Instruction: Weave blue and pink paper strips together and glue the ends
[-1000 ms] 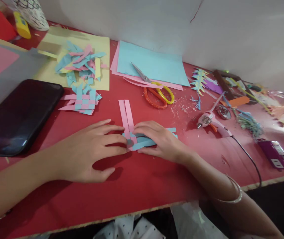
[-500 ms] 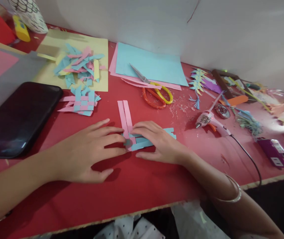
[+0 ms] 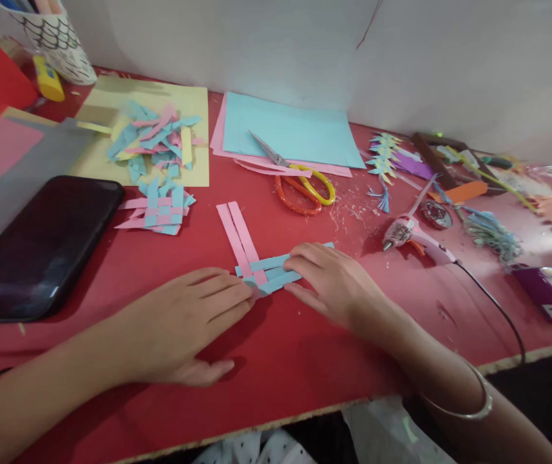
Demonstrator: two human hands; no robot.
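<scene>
Pink paper strips [image 3: 241, 238] cross over and under blue paper strips [image 3: 276, 281] in a small weave flat on the red table. My left hand [image 3: 198, 316] lies flat with fingers stretched out and thumb apart, its fingertips pressing the weave's left lower edge. My right hand [image 3: 333, 283] has its fingers and thumb curled over the long blue strips, gripping them at the right; part of the strips is hidden beneath it. A finished-looking pink and blue woven piece [image 3: 162, 209] with loose ends lies to the upper left.
Scissors [image 3: 299, 183] rest partly on blue and pink paper sheets [image 3: 295, 129]. Folded strips [image 3: 160, 138] are heaped on a yellow sheet [image 3: 193, 96]. A black phone or tablet [image 3: 38, 251] lies left. At right lie a corded glue gun [image 3: 415, 238] and a purple box [image 3: 543, 296].
My left hand has moved down to the weave's lower edge with its fingers closer together. My right hand has shifted right along the blue strips. The pink strips tilt more to the left.
</scene>
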